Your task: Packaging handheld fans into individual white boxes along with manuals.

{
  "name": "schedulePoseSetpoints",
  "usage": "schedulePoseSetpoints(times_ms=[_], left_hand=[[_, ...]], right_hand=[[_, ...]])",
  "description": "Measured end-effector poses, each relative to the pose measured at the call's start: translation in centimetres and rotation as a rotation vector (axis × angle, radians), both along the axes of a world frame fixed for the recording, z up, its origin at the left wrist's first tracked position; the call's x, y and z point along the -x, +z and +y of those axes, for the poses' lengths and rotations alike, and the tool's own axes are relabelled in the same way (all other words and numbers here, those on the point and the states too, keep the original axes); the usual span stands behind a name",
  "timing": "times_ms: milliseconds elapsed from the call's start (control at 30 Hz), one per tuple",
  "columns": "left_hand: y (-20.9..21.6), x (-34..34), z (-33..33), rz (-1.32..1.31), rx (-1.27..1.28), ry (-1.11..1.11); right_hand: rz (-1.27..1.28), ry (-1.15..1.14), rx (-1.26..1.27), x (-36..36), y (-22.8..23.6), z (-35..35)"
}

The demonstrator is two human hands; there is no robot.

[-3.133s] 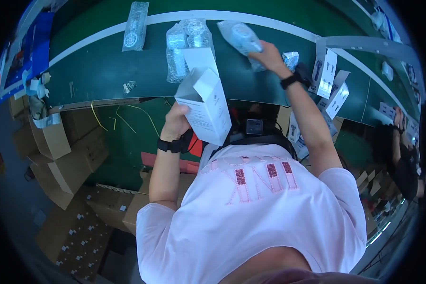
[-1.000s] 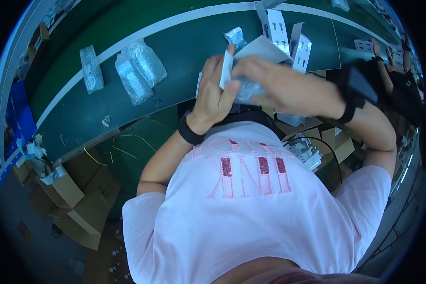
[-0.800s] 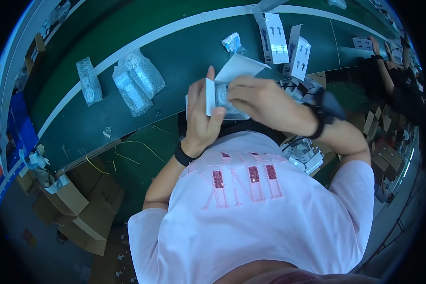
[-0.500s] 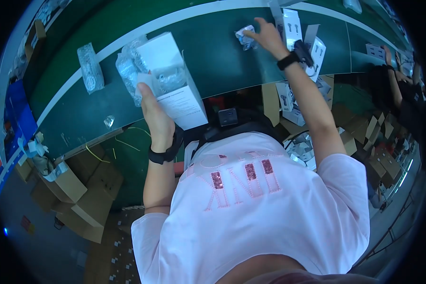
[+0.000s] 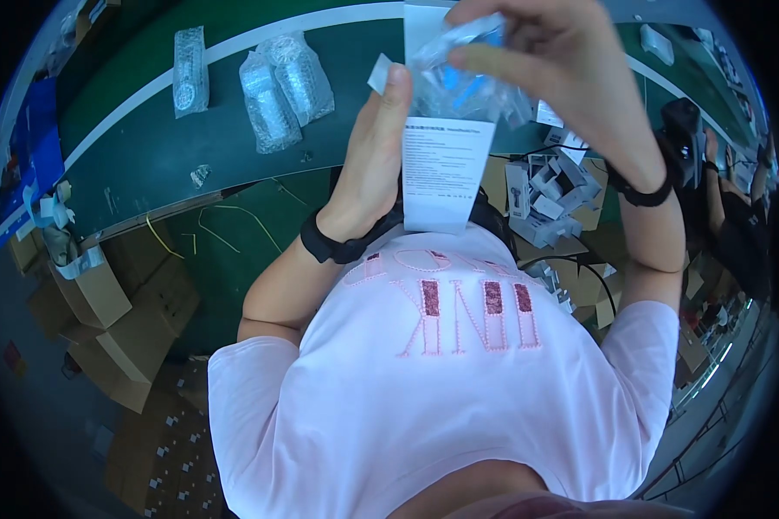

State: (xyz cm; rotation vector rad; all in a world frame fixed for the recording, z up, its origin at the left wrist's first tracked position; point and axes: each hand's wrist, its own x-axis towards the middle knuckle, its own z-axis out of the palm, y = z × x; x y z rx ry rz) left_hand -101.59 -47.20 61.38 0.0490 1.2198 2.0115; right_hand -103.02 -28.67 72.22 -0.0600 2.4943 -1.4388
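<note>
My left hand (image 5: 368, 164) is closed on the left side of a white carton (image 5: 446, 177), which has printing on its front and its top flap raised. At the carton's opening, my right hand (image 5: 571, 82) pinches a crinkled clear plastic bag (image 5: 463, 73) with something blue inside. The bag hides most of the opening, so I cannot tell how far in it reaches. To the left on the green bench lie two bubble-wrapped pieces (image 5: 270, 102) side by side, and farther left a longer bubble-wrapped piece (image 5: 190, 73).
A pile of small white boxes (image 5: 550, 195) sits in a brown carton below the bench at right. Open cardboard boxes (image 5: 117, 320) stand on the floor at left. A black device (image 5: 684, 130) is beside my right wrist. Another person's arm (image 5: 714, 186) shows at far right.
My right hand has picked up the small plastic bag from the bench and brought it to the carton. My left hand has moved the carton rightward, away from the bubble-wrapped pieces.
</note>
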Motion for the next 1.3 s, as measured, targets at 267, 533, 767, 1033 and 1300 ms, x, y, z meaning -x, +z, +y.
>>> schedulePoseSetpoints(times_ms=[267, 533, 767, 1033, 1300], left_hand=[[-1.6, -1.5, 1.2, -0.041, 0.01, -0.209], [-3.9, -0.9, -0.7, 0.31, 0.01, -0.141], [-2.5, -0.4, -1.2, 0.736, 0.163, -0.231], [-3.7, 0.9, -0.9, 0.58, 0.149, -0.287], [-3.8, 1.1, -0.7, 0.469, 0.135, -0.27]], right_hand=[[-0.419, 0.936, -0.112, 2.0, -1.9, 2.8], [-0.391, 0.392, 0.084, 0.9, -0.9, 4.7], [-0.53, -0.367, 0.699, -8.5, -9.2, 1.6], [0.13, -0.175, 0.309, -8.8, -9.8, 1.4], [-0.007, -0.264, 0.356, -8.8, -8.6, 1.5]])
